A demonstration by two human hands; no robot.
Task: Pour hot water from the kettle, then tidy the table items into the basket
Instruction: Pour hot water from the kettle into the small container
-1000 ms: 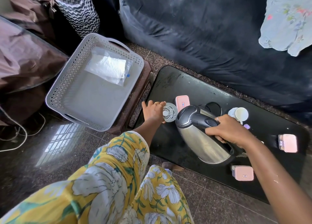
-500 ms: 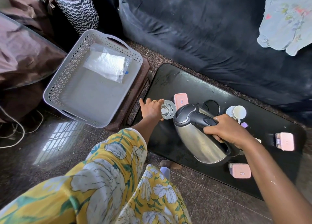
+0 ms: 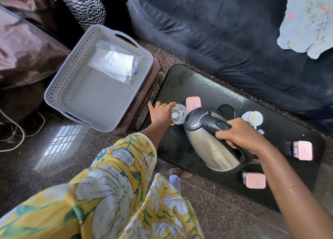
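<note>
My right hand (image 3: 241, 136) grips the black handle of a steel kettle (image 3: 210, 143), which is tilted left with its spout over a clear glass (image 3: 177, 115). My left hand (image 3: 161, 112) holds that glass on the black table (image 3: 281, 123). Three pink boxes lie on the table: one behind the glass (image 3: 193, 103), one at the right edge (image 3: 303, 150), one at the front (image 3: 255, 180). A grey perforated basket (image 3: 59, 83) stands to the left on a brown stool, with a clear plastic packet (image 3: 115, 64) inside.
The kettle's black base (image 3: 225, 110) and a white-lidded jar (image 3: 253, 118) sit behind the kettle. A dark sofa (image 3: 216, 31) runs behind the table with a pale floral cloth (image 3: 310, 19) on it. White cables (image 3: 16, 134) trail on the floor at left.
The kettle has tipped further toward the glass, its spout now over the rim. My left hand stays on the glass. The camera view shifted slightly.
</note>
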